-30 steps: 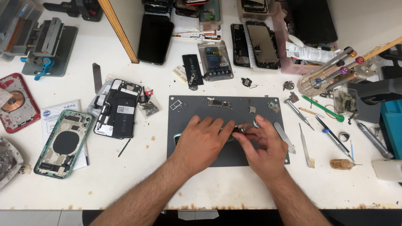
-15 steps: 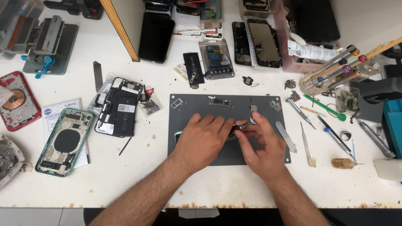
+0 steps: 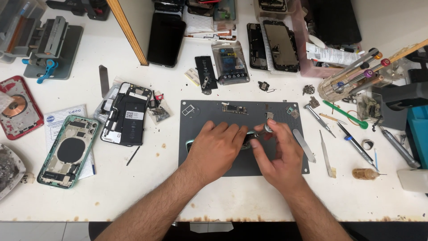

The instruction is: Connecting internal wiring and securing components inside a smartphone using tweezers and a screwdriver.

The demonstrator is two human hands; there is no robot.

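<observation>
Both my hands rest on a dark grey work mat (image 3: 200, 111) in the middle of the white bench. My left hand (image 3: 217, 149) lies palm down over a small phone body; only its green edge (image 3: 188, 143) and a dark bit (image 3: 248, 139) show beside the fingers. My right hand (image 3: 280, 156) is just to the right, its thumb and forefinger pinched on a tiny metal part (image 3: 268, 128) above the phone's end. A small circuit board (image 3: 234, 109) and loose small parts lie at the mat's far edge.
A green phone housing (image 3: 67, 151), an opened phone (image 3: 125, 115) and a red back cover (image 3: 18, 108) lie on the left. A metal spudger (image 3: 304, 145), tweezers (image 3: 326, 154), screwdrivers (image 3: 354, 143) and a small bottle (image 3: 364, 173) lie on the right. Screens (image 3: 280, 44) and a battery (image 3: 205, 71) are behind.
My right hand's fingers have risen a little and closed in a pinch over the phone's end. My left hand has stayed pressed in place.
</observation>
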